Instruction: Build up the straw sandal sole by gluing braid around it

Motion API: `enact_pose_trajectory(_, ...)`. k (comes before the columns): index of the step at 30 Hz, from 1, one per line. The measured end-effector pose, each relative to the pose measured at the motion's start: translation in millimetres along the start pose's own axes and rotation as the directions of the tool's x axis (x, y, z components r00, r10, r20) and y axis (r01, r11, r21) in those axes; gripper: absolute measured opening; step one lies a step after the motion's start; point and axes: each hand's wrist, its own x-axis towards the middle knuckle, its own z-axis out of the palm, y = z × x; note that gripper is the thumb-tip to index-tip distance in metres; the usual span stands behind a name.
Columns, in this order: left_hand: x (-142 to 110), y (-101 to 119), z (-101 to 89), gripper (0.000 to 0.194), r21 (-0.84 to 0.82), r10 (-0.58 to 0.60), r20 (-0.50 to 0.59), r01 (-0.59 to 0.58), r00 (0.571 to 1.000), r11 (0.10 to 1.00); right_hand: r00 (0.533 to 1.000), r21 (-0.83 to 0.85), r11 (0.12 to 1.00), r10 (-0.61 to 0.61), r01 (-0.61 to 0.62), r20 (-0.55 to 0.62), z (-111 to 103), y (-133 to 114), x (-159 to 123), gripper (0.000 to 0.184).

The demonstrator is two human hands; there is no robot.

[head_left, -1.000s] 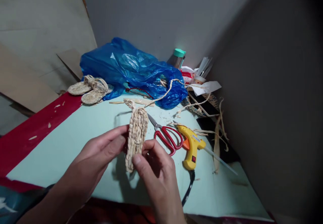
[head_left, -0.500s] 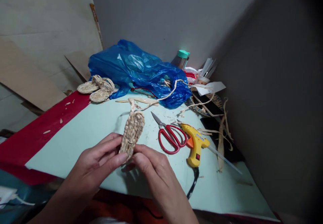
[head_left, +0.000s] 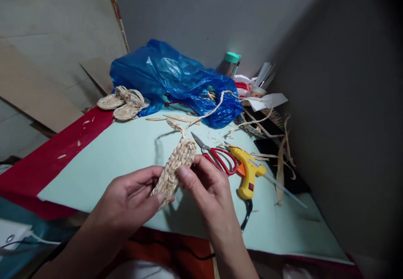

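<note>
A braided straw slipper sole (head_left: 174, 170) is held up above the pale green table sheet. My left hand (head_left: 134, 197) grips its lower end, thumb on the near face. My right hand (head_left: 206, 186) pinches its right edge near the upper part, thumb on the front and fingers behind. From the sole's top runs a long braided straw cord (head_left: 217, 110) that loops back over the blue bag. Red-handled scissors (head_left: 217, 155) lie just beyond my right hand, blades pointing away. To their right rests a yellow glue gun (head_left: 248, 172) with a clear glue stick in its back.
A pair of small straw slippers (head_left: 124, 103) sits at the back left by a blue plastic bag (head_left: 170, 75). A green-lidded bottle (head_left: 231, 64) and a paper cup (head_left: 258, 91) stand at the back right. Loose straw strips (head_left: 281, 172) lie on the right side.
The sole has tilted to the right and moved slightly right. My right hand has shifted from its lower end up along its right edge; my left hand keeps its hold.
</note>
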Motion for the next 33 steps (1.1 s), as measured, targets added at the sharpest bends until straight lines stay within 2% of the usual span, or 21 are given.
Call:
enact_pose_trajectory(4,-1.7,-0.9,8.7,0.032,0.037,0.017,-0.068,-0.015,0.998,0.999,1.0,0.084,0.996,0.03,-0.03,-0.003,0.4,3.4,-0.9,0.014)
enact_pose_trajectory(7,-1.1,-4.4,8.5,0.033,0.007,0.04,-0.098,-0.039,0.994,0.999,0.999,0.117,0.992,0.044,-0.042,-0.011,-1.4,4.5,-0.8,0.014)
enact_pose_trajectory(11,8.4,-5.1,-2.4,0.024,-0.03,-0.008,0.006,0.008,1.0,1.0,0.998,0.253,0.965,0.06,-0.064,0.024,-5.8,4.7,0.4,0.013)
enact_pose_trajectory(14,15.0,-1.2,-7.3,0.036,-0.096,-0.053,0.081,0.061,0.995,0.994,0.999,0.334,0.942,0.038,-0.045,0.028,-9.2,5.2,1.1,0.015)
enact_pose_trajectory(15,15.1,0.2,-6.6,0.038,-0.104,-0.05,0.056,0.056,0.997,0.993,0.999,0.346,0.937,0.028,-0.038,0.033,-9.9,5.1,1.2,0.016)
enact_pose_trajectory(18,9.3,2.3,1.3,0.024,-0.035,0.009,-0.001,-0.009,1.0,0.999,0.999,0.352,0.935,0.029,-0.04,0.035,-10.3,3.3,1.4,0.014)
enact_pose_trajectory(20,3.9,1.9,8.3,0.02,0.003,0.054,0.002,-0.054,0.999,0.999,0.999,0.332,0.942,0.046,-0.052,0.024,-9.5,1.5,1.4,0.013)
enact_pose_trajectory(25,1.5,0.6,16.7,0.042,0.0,0.074,-0.071,-0.074,0.995,0.997,0.998,0.285,0.956,0.065,-0.067,0.016,-8.7,-1.6,0.2,0.015)
enact_pose_trajectory(30,6.3,2.5,15.8,0.045,-0.123,0.054,0.004,-0.053,0.999,0.991,0.998,0.227,0.973,0.044,-0.051,0.037,-10.7,-3.3,0.6,0.013)
enact_pose_trajectory(33,6.5,4.4,16.2,0.045,-0.167,0.056,0.046,-0.047,0.997,0.985,0.998,0.283,0.957,0.053,-0.062,0.04,-9.7,-4.5,2.2,0.018)
